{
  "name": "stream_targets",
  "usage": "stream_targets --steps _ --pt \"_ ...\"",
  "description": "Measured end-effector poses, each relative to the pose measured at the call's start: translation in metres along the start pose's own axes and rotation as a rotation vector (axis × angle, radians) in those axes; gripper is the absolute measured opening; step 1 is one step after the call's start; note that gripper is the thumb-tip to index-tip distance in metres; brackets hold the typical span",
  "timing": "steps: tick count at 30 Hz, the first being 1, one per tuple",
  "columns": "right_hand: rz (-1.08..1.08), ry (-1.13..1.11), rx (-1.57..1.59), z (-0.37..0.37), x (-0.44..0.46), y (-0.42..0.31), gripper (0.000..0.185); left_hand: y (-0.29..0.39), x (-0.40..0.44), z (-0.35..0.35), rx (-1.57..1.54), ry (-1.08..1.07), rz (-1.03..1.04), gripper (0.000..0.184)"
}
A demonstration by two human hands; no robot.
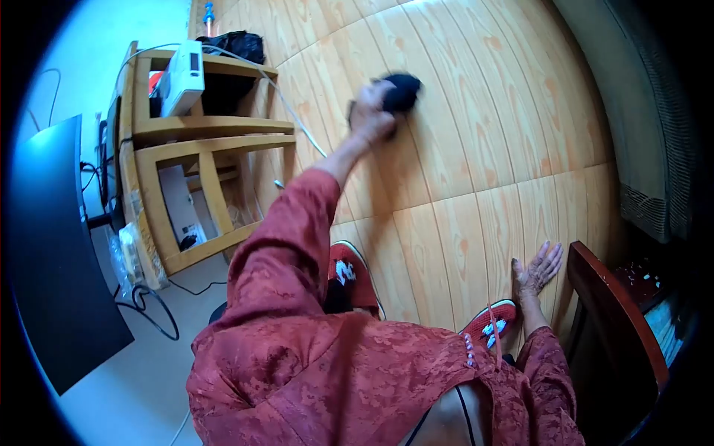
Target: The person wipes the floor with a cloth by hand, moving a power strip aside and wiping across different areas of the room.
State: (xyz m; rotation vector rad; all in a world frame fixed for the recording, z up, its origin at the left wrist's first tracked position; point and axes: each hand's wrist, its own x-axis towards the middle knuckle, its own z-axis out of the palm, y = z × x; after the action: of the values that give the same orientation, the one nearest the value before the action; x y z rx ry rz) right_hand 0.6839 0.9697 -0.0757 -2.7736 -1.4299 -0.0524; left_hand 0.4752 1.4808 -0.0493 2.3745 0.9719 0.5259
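Observation:
Stretched far forward over the wood-patterned floor, my left hand is closed on a black, cloth-like bundle. Motion blurs both, and I cannot make out the bundle's exact kind. It appears to be against the floor. On the right side, my right hand holds nothing; its fingers are spread, close to the dark red wooden chair part. Two red shoes with white patterns are under me, the left shoe and the right shoe.
At left stands a wooden frame with a white box-shaped device on it. A cable hangs from there to the floor. A black screen is farther left. Grey fabric hangs at right. A black bag lies behind the frame.

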Motion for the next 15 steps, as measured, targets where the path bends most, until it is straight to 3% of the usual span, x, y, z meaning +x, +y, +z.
stream_targets --steps 3,5,9,12,14,15 --pt "-0.025 0.027 -0.042 0.002 0.0 0.003 0.096 0.057 -0.057 -0.015 -0.133 -0.119 0.14 0.061" --pt "-0.03 0.05 -0.058 0.003 0.0 0.002 0.094 0.08 -0.078 -0.029 -0.141 -0.12 0.083 0.062" --pt "-0.061 0.089 -0.071 0.011 -0.001 0.007 0.093 0.048 -0.092 -0.058 -0.016 0.047 -0.086 0.061" --pt "-0.066 0.1 -0.089 0.013 -0.002 0.008 0.094 0.006 -0.111 -0.091 0.133 0.248 -0.351 0.063" --pt "-0.077 0.12 -0.09 0.015 -0.002 0.01 0.095 -0.042 -0.139 -0.096 0.002 0.415 -0.612 0.06" --pt "-0.066 0.107 -0.092 0.015 -0.002 0.01 0.096 -0.036 -0.142 -0.107 0.083 0.447 -0.771 0.059"
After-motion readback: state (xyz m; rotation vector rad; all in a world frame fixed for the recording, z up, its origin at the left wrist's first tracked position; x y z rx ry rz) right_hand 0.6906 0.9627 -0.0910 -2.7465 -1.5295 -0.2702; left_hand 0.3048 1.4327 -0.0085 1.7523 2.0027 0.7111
